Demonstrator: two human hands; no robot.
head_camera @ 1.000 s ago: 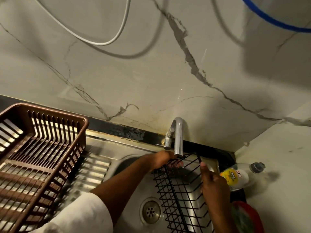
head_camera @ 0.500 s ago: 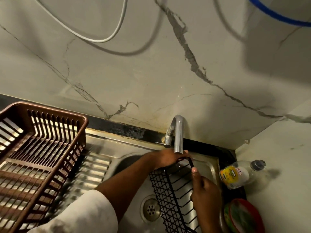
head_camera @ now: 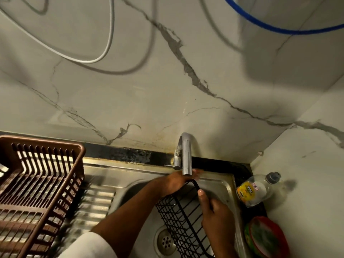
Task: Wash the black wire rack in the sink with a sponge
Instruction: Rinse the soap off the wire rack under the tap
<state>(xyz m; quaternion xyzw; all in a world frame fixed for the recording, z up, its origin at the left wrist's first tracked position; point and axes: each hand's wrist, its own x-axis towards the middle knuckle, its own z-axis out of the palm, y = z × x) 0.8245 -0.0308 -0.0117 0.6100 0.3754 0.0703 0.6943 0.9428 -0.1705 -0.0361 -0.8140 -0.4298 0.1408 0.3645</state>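
Here, at the left edge of the frame, a brown plastic dish basket (head_camera: 37,187) stands on the ribbed drainboard (head_camera: 96,203) of the steel sink (head_camera: 226,190). A white cable (head_camera: 104,53) loops across the marbled wall in the upper left. From the lower centre a forearm in a white sleeve (head_camera: 87,246) reaches up into the basin, and the left hand (head_camera: 176,182) sits just under the chrome tap (head_camera: 186,155), its fingers curled round the far top edge of the black wire rack (head_camera: 182,220). The rack stands tilted inside the basin, its lower part beside the round drain (head_camera: 166,243), in the lower centre of the frame. To its right, the right hand (head_camera: 216,218) grips the rack's near rim, thumb laid along the wire. Whether either hand also holds a sponge cannot be told. Further right, on the dark bench beside the sink, a clear bottle with a yellow label (head_camera: 257,189) lies tilted, and below it sits a red round container (head_camera: 268,237). A blue hose (head_camera: 279,29) crosses the upper right corner.
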